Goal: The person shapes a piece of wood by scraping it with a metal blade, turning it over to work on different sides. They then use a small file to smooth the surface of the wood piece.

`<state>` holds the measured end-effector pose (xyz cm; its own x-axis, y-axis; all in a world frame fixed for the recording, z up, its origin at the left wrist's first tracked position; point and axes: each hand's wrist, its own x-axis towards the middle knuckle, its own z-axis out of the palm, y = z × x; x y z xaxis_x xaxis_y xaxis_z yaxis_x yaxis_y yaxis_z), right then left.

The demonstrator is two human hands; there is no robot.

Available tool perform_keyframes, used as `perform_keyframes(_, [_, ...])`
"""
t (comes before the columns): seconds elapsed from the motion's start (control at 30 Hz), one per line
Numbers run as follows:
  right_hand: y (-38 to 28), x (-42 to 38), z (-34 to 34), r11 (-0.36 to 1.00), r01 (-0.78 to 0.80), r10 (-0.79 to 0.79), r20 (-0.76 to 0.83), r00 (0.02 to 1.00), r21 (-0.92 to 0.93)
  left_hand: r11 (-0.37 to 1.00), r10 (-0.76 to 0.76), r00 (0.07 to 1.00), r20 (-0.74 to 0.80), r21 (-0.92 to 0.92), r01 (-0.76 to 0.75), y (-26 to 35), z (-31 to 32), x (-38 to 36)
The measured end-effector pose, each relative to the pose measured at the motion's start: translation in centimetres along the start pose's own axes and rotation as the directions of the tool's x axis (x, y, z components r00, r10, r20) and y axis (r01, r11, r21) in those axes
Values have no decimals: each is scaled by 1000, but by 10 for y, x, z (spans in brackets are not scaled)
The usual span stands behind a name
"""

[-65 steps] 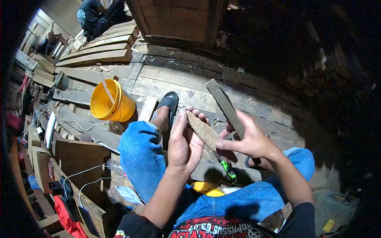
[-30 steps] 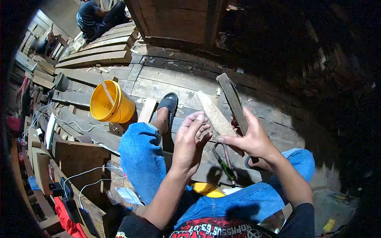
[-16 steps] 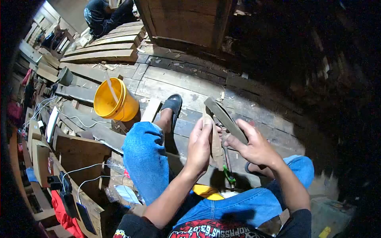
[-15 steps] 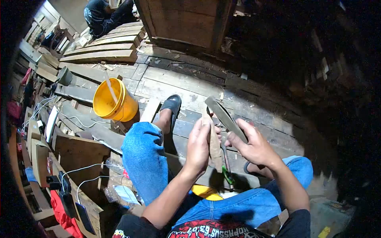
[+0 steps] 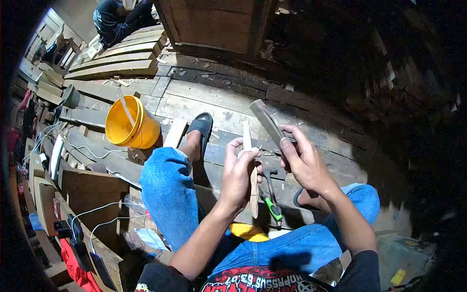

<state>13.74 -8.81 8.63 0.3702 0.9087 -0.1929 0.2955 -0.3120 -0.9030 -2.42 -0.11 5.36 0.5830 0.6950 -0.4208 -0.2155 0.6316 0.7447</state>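
Note:
My left hand [image 5: 238, 173] is closed around a slim carved piece of wood [image 5: 254, 197], which tapers toward its upper end and stands nearly upright. To its right, my right hand [image 5: 307, 158] grips a flat grey-brown strip [image 5: 266, 120]. The strip looks like folded sandpaper, and its far end points up and left, apart from the wood. Just below and between my hands lies a hammer [image 5: 273, 208] with a green and black handle.
A yellow bucket [image 5: 154, 129] with a thin strip inside stands left of my foot. Long boards [image 5: 116, 66] are stacked at the upper left, near another seated person [image 5: 114, 22]. A wooden panel [image 5: 211, 29] stands ahead. Cables [image 5: 97, 207] and a phone [image 5: 102, 267] lie at left.
The grey strip has moved away from the wood as my right hand rose slightly. My left fingers have shifted on the wood, showing more of its tip. The view has shifted slightly.

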Motion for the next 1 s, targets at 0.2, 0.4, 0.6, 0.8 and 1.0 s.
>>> perform_keyframes(0.2, [14,7,-1,983,-84,71,84,994,163,1000,-6,999,43,-27,7,-1,3,3])
perform_keyframes(0.4, [10,8,-7,869,-232,172,174,970,437,1000,-13,994,111,25,11,-1,-2,1])
perform_keyframes(0.6, [15,11,-7,849,-188,124,160,979,493,1000,-21,993,115,-16,23,-3,-5,2])
perform_keyframes(0.8, [5,12,-5,833,-226,196,112,974,506,997,-71,992,105,-8,73,5,5,-3])
perform_keyframes(1.0, [9,13,-8,753,-265,250,111,962,602,996,-73,978,197,-33,81,0,-1,-4])
